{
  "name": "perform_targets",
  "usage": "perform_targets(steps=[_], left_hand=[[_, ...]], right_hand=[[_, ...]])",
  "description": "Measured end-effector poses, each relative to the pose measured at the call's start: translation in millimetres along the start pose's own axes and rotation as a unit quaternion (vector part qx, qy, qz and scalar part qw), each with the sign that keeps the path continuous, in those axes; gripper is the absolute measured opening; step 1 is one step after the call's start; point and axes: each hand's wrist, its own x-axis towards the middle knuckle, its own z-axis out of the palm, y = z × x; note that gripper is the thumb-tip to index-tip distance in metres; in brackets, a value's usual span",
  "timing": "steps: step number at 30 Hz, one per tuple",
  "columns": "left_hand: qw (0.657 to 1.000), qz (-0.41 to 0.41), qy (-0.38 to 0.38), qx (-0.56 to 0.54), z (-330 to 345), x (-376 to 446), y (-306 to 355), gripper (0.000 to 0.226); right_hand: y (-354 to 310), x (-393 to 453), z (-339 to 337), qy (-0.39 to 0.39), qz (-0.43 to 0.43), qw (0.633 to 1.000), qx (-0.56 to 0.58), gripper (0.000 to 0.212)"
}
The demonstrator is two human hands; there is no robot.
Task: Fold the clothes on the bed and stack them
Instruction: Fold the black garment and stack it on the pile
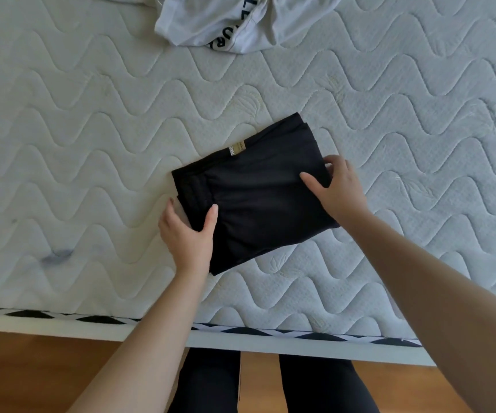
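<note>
Your left hand (187, 234) and right hand (337, 186) both pinch the folded black garment (258, 198) between them; the unfolded white garment (235, 22) lies well beyond your fingertips.

Both arms are bare from the hands down to where they leave the view; no sleeve shows on either. The left hand (188, 236) and the right hand (340, 186) wear no rings, watch or bracelet that I can make out, and the wrists are plain too. The fingers (311, 180) end in short nails with no polish that I can tell. Below the bed (62, 144) edge two legs (208, 383) show in tight black trousers or leggings, smooth cloth with no pattern or visible seam, a narrow gap between them. The feet are out of view.
</note>
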Motion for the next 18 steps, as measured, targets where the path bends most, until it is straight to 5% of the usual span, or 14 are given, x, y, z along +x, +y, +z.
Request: perform_targets(steps=[3,6,11,18], left_hand=[[0.987,-0.125,-0.059,-0.085,-8,5,1,0.091],[0.971,-0.166,-0.098,-0.140,-7,12,1,0.073],[0.978,-0.113,-0.124,-0.123,-4,4,-1,0.062],[0.985,-0.017,-0.143,-0.095,-1,-10,-4,0.067]], right_hand=[[0,7,-2,0.002,-0.011,1.000,-0.009,0.047],[-6,9,1,-0.004,-0.006,1.000,0.017,0.050],[-7,-4,6,-0.022,-0.058,0.998,0.024,0.073],[-2,-29,7,-0.008,-0.060,0.998,0.002,0.066]])
